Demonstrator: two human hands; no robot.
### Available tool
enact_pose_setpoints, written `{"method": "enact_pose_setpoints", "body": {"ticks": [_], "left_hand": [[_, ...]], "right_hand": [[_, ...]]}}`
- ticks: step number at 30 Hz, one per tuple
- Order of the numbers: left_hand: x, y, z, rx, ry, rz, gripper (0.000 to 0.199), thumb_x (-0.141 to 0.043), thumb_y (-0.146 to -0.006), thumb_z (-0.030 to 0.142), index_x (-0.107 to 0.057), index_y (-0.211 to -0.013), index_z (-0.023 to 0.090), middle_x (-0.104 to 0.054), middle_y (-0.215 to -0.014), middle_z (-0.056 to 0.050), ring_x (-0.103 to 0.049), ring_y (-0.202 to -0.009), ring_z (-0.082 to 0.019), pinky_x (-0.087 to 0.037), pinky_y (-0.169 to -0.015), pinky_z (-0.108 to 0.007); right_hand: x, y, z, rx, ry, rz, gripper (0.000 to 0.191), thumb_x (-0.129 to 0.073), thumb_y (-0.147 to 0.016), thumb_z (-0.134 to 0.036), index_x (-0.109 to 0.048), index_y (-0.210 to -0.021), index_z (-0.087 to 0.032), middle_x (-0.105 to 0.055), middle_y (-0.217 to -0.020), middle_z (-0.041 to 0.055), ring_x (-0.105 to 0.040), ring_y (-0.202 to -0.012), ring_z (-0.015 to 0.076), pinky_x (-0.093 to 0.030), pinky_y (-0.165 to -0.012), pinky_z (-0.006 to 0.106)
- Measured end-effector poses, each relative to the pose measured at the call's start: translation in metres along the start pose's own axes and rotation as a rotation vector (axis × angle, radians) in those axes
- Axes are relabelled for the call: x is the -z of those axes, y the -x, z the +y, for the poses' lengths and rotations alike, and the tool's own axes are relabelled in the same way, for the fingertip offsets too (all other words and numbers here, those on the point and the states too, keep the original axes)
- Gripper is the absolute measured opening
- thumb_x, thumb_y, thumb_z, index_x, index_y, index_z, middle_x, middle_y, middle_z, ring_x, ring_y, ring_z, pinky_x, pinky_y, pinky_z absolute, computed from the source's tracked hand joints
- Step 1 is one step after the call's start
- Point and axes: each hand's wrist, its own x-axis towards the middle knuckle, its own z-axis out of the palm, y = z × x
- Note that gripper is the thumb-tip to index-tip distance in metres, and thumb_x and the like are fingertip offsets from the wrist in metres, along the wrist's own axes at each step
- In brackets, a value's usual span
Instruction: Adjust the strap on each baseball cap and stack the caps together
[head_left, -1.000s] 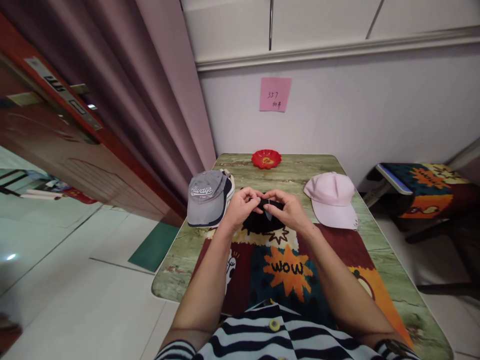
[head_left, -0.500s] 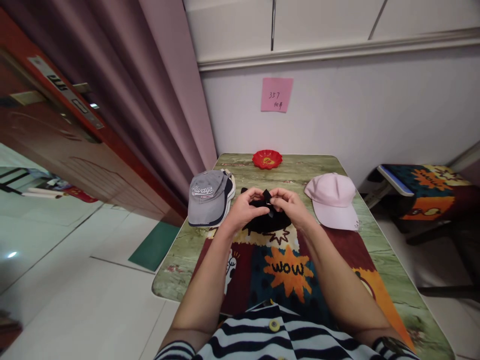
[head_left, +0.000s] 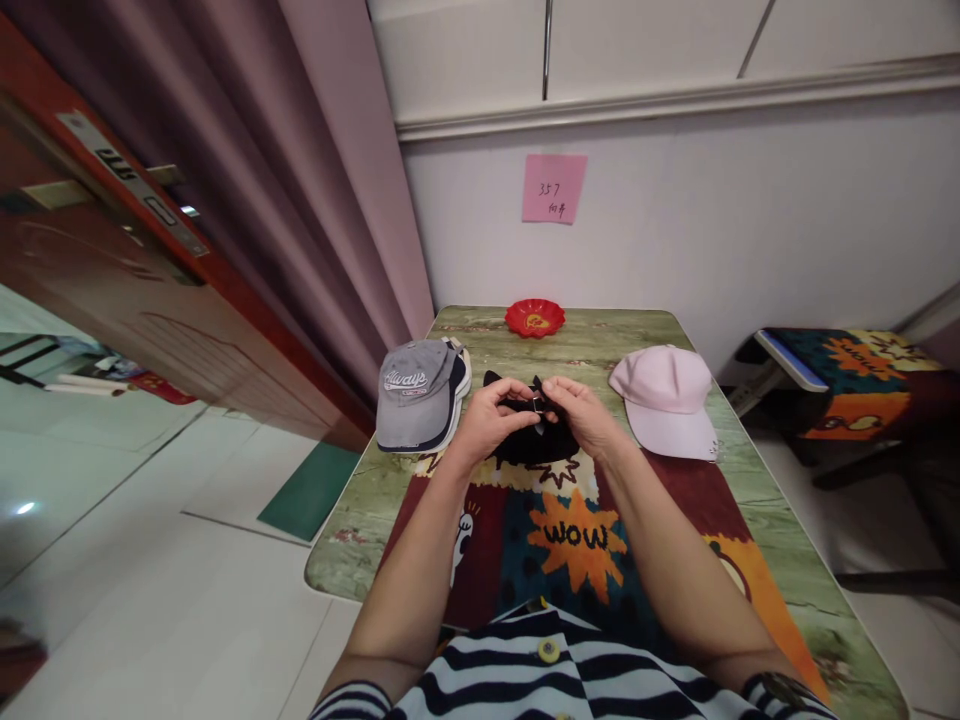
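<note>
1. Centrally, the black cap (head_left: pixel 536 445) is set low between both hands, approx. midway; its visible body is spread side to side, i.e. across the line of the forearms, and is partly hidden by the fingers.
2. At its near-middle, a small metal buckle (head_left: pixel 537 404) is framed by the fingertips, w/ the dark strap (head_left: pixel 537 383) showing just beyond it.
3. L side: the buckle is approached by the left hand (head_left: pixel 486 418) w/ thumb & index apart at the base, tips drawn close about it — whether it's firmly clamped can't be told.
4. R side: the strap is pinched by the right hand (head_left: pixel 586 415), thumb & index together; the strap end is thus nearer the R fingers.
5. Nearby, the grey cap (head_left: pixel 412 410) is stacked on others to the L, the pink cap (head_left: pixel 667 388) is placed to the R, & the red dish (head_left: pixel 535 319) is seen beyond, all on the table (head_left: pixel 341 540).
</note>
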Motion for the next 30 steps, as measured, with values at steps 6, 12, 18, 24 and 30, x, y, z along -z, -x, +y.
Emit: {"method": "enact_pose_setpoints", "body": {"ticks": [6,12,18,24,30], "left_hand": [[0.001,0.0,-0.005,-0.042,-0.003,0.075,0.035,-0.085,-0.065,0.032,-0.072,-0.093,0.016,-0.07,-0.089,-0.003,-0.06,-0.063,-0.01,-0.048,-0.061,-0.023],[0.001,-0.001,-0.001,-0.131,-0.09,0.115,0.028,-0.084,-0.068,0.034,-0.074,-0.088,0.017,-0.068,-0.092,-0.003,-0.054,-0.06,-0.008,-0.044,-0.054,-0.021],[0.001,-0.001,-0.001,-0.168,-0.137,0.103,0.025,-0.083,-0.07,0.032,-0.073,-0.088,0.017,-0.065,-0.09,-0.002,-0.055,-0.064,-0.008,-0.045,-0.056,-0.02],[0.0,-0.001,-0.001,-0.238,-0.228,0.112,0.021,-0.081,-0.072,0.028,-0.072,-0.087,0.018,-0.064,-0.089,-0.002,-0.059,-0.072,-0.012,-0.047,-0.06,-0.021],[-0.006,-0.001,0.003,-0.307,-0.285,0.121,0.014,-0.079,-0.074,0.023,-0.071,-0.084,0.018,-0.064,-0.087,-0.002,-0.06,-0.074,-0.012,-0.05,-0.062,-0.022]], "right_hand": [[-0.003,0.003,-0.006,0.024,0.024,0.028,0.035,-0.074,-0.076,-0.052,-0.058,-0.07,-0.021,-0.05,-0.061,-0.0047,-0.042,-0.056,0.0108,-0.033,-0.056,0.024],[-0.005,0.007,-0.016,0.084,0.112,0.078,0.032,-0.074,-0.075,-0.049,-0.061,-0.071,-0.02,-0.06,-0.072,-0.0016,-0.052,-0.068,0.0137,-0.04,-0.067,0.026],[-0.003,0.008,-0.02,0.164,0.307,0.131,0.028,-0.072,-0.074,-0.045,-0.062,-0.069,-0.02,-0.07,-0.109,0.0076,-0.062,-0.102,0.024,-0.043,-0.09,0.035],[-0.005,0.008,-0.019,0.176,0.327,0.164,0.02,-0.069,-0.072,-0.039,-0.064,-0.069,-0.02,-0.069,-0.119,0.011,-0.062,-0.113,0.0278,-0.04,-0.098,0.039],[-0.009,0.006,-0.015,0.132,0.246,0.19,0.028,-0.071,-0.073,-0.047,-0.066,-0.07,-0.019,-0.072,-0.114,0.0097,-0.064,-0.096,0.0237,-0.045,-0.085,0.035]]}}
